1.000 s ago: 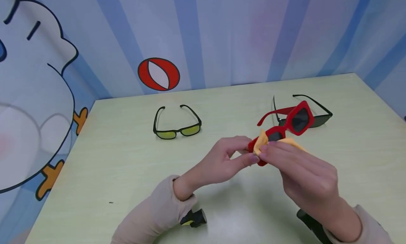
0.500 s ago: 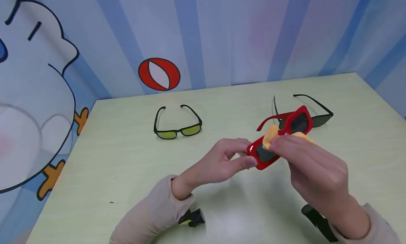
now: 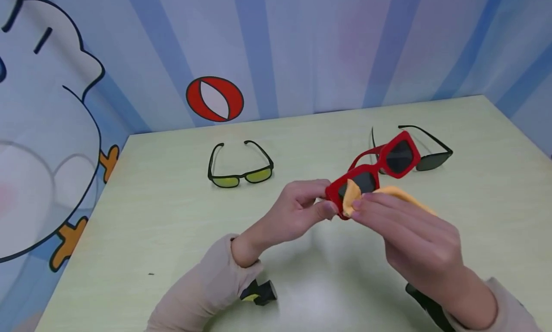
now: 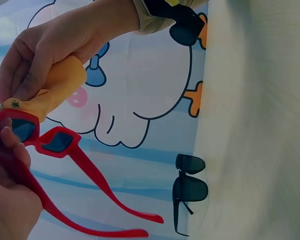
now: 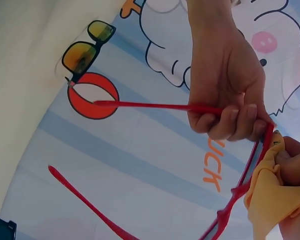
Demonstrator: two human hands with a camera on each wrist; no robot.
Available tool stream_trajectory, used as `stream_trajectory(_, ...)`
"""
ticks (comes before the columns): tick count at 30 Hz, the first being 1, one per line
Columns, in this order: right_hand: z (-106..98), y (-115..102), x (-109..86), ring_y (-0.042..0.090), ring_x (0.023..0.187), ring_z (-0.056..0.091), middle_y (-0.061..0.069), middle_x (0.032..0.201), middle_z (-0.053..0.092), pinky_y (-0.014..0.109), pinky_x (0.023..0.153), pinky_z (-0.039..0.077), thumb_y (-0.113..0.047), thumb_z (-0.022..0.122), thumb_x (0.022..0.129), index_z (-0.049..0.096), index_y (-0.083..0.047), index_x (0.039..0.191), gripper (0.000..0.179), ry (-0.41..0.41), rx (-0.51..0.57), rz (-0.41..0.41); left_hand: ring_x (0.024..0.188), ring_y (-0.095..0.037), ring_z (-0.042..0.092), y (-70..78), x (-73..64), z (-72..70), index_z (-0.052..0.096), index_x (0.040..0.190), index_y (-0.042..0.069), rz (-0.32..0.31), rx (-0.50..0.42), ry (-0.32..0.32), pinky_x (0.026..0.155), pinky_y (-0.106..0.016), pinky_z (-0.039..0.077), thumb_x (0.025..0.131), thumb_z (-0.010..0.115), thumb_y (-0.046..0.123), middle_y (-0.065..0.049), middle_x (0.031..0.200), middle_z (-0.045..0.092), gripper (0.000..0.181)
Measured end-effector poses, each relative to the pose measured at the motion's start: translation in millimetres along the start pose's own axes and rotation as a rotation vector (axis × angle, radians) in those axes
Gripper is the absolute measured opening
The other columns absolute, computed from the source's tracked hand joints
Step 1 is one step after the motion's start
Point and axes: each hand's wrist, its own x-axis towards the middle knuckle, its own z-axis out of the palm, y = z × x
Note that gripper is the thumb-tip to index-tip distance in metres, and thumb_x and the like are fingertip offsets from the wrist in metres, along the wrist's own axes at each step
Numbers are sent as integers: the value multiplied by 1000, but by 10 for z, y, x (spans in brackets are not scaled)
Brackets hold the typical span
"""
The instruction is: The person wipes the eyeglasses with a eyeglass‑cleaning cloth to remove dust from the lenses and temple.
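Observation:
Red-framed sunglasses (image 3: 376, 167) with dark lenses are held above the table, their temples unfolded. My left hand (image 3: 293, 214) grips them at one end of the frame; in the right wrist view its fingers (image 5: 234, 120) curl round a temple. My right hand (image 3: 416, 241) pinches a yellow-orange cloth (image 3: 352, 198) against the lens nearest the left hand. Part of that cloth (image 5: 275, 195) hangs from the right hand in the right wrist view. From the left wrist view, the cloth (image 4: 59, 87) bunches under the right hand's fingers, at the edge of the red frame.
Black-framed glasses with yellow-green lenses (image 3: 226, 181) lie unfolded at the table's middle left. Black sunglasses (image 3: 434, 161) lie at the back right, partly behind the red pair. A patterned blue curtain-like backdrop (image 3: 297, 49) borders the table (image 3: 172, 217) at the back and left.
The cloth in my right hand has gone up the lens, then back down towards its outer lower edge. The red sunglasses have shifted slightly left, still in my left hand.

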Motion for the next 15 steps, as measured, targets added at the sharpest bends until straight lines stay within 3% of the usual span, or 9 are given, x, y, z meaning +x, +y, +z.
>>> stream_trajectory(3,-68,34,-14,23,78,68,11,85,71,19,91,42,-16,53,95,73,-1,87,26,-41,-61,40,72,-20,52,8,-11,-18,60,92,-11,-11,-39,-16,63,-31,49,89,53,47,-17,80,55,59)
stream_trajectory(7,-116,102,-23,24,80,68,11,86,71,19,92,42,-18,53,96,73,-1,90,26,-39,-84,78,77,-20,53,39,-16,-31,60,93,-12,-33,-93,-47,63,-32,49,89,54,48,-20,83,55,60)
stream_trajectory(11,-140,194,-20,24,81,68,12,85,71,25,90,45,-17,59,93,74,-2,89,21,47,-97,104,78,-25,53,51,-40,-46,59,95,-13,-43,-121,-68,64,-33,50,88,56,47,-23,86,56,61)
stream_trajectory(15,-209,301,-11,21,84,68,16,85,70,24,87,48,-17,67,87,74,0,89,18,123,-115,192,74,-27,54,34,-90,-80,55,100,-18,-38,-163,-38,66,-34,50,89,56,44,-29,88,55,64)
